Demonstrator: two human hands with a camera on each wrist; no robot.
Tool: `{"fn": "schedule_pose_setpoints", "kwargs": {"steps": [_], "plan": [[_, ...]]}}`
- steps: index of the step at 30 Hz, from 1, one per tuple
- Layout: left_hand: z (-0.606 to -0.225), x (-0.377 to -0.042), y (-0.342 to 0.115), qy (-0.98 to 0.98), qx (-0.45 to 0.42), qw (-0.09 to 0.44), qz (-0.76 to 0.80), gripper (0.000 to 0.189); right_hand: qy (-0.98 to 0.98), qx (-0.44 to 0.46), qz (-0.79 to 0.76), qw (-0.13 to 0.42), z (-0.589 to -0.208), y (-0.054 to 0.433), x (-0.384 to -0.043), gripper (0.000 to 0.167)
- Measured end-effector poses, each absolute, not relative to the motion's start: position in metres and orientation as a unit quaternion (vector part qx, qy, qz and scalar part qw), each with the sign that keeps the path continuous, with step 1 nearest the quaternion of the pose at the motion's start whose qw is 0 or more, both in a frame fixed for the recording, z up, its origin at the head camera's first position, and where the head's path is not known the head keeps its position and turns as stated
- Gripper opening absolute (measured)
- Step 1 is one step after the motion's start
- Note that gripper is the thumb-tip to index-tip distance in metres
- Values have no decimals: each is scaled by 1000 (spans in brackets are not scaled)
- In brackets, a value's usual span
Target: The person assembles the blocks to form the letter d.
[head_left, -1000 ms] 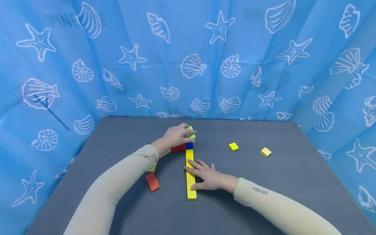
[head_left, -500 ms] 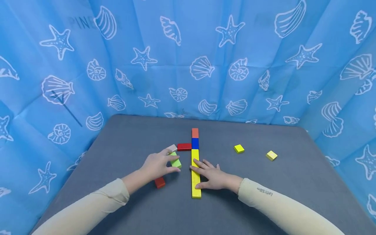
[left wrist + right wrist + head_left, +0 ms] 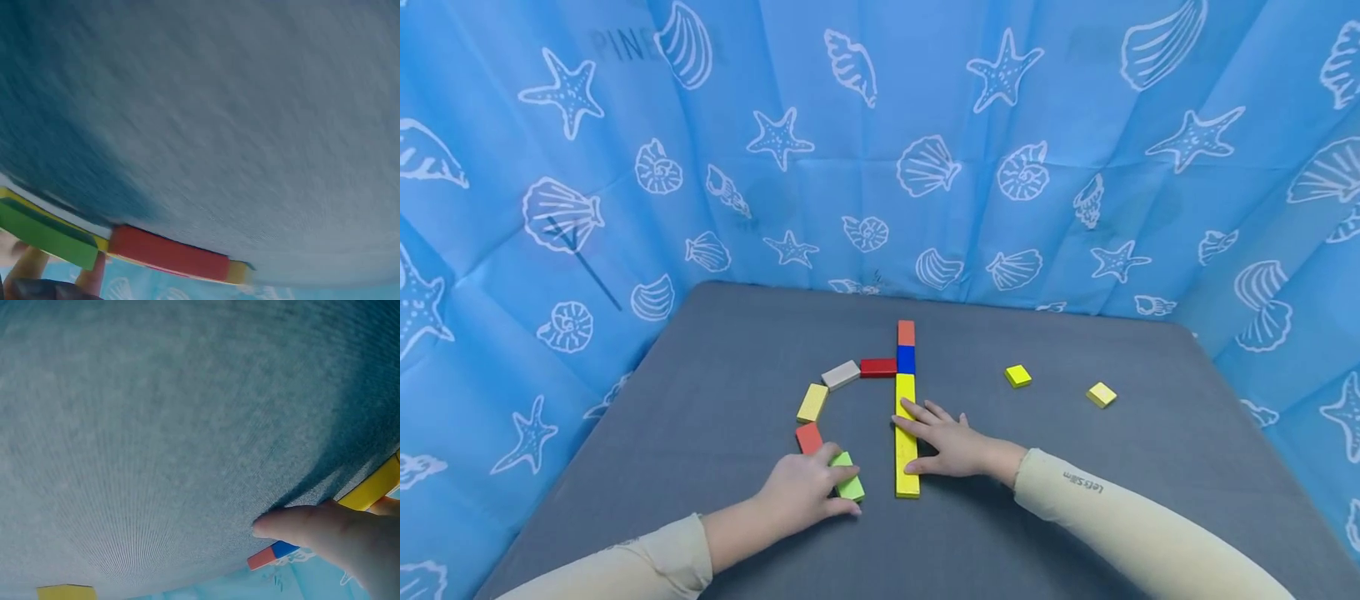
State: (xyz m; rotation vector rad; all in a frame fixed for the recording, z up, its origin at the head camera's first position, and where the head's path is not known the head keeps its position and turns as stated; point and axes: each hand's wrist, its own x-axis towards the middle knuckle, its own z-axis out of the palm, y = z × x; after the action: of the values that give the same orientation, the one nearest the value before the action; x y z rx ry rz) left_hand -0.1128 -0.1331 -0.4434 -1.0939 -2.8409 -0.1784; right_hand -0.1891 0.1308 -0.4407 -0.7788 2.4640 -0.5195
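My left hand (image 3: 797,492) pinches a light green block (image 3: 847,477) between thumb and fingers, just beside the near end of a red-orange block (image 3: 808,437). The left wrist view shows the green block (image 3: 47,234) in the fingers near the red-orange one (image 3: 169,253). My right hand (image 3: 955,446) rests with spread fingers on a long yellow strip (image 3: 907,485). Beyond that strip, in line, lie a blue block (image 3: 906,360) and an orange block (image 3: 906,333). A dark red block (image 3: 878,367), a whitish block (image 3: 840,375) and a pale yellow block (image 3: 812,403) curve leftward from the column.
Two small yellow blocks lie apart on the right: one bright (image 3: 1018,376), one paler (image 3: 1101,394). Everything lies on a grey cloth-covered table (image 3: 1037,517). A blue curtain (image 3: 925,225) with white shell prints hangs behind and at the sides.
My left hand has carried the green block from over the column's far end toward me and to the left, past the pale yellow block. My right hand stays on the yellow strip.
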Motion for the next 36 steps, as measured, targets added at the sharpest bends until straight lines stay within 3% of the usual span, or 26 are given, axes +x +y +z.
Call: {"fn": "schedule_pose_setpoints", "kwargs": {"steps": [7,13,16,23,36], "plan": [[-440,-109,-137,-925,-377,-18,-36,49,905,-285,-191,252,-440,130,-190,75],[-443,-110,-151,-894,-446,11,-33,32,906,-284,-190,248,-441,130,-189,74],[-444,-104,-155,-881,-473,7,-17,34,906,-288,-190,246,-441,129,-188,74],[-446,-85,-151,-904,-425,-7,37,48,906,-289,-185,247,-441,130,-188,75],[-447,-80,-139,-927,-373,41,25,41,907,-290,-177,249,-440,130,-190,75]]}}
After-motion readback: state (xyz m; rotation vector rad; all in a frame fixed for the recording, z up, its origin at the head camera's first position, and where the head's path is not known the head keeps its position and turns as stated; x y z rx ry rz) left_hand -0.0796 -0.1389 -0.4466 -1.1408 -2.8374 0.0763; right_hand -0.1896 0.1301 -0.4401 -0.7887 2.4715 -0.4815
